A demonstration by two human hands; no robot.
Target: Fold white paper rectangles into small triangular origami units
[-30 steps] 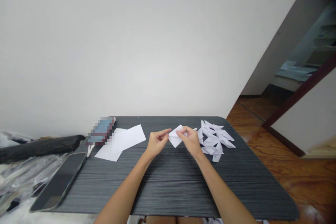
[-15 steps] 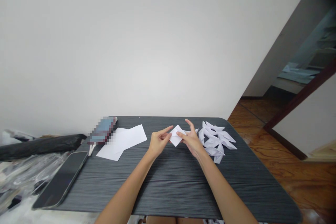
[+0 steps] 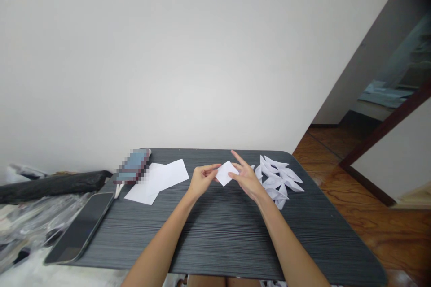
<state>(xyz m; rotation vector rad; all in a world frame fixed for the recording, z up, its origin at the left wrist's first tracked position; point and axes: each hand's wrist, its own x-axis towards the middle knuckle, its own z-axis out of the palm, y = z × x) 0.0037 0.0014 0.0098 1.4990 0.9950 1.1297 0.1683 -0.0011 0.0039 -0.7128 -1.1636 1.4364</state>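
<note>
Between my two hands, above the dark table, is a small white folded paper, turned so that it looks like a diamond. My left hand pinches its left corner between thumb and fingers. At the right corner, my right hand grips it with the thumb in front and fingers behind, while the index finger points up and away. Just right of my right hand lies a heap of folded white paper pieces, partly hidden by that hand. Two flat white paper sheets overlap on the table to the left.
A phone lies along the left edge of the dark striped table. Behind it, a pixelated blue and red object rests near the sheets. Plastic bags and a black roll sit left of the table. A white wall stands behind.
The folded paper now shows a smooth face where a crease line showed before. My right index finger has straightened and swung left, and my left index finger has drawn in toward the paper.
</note>
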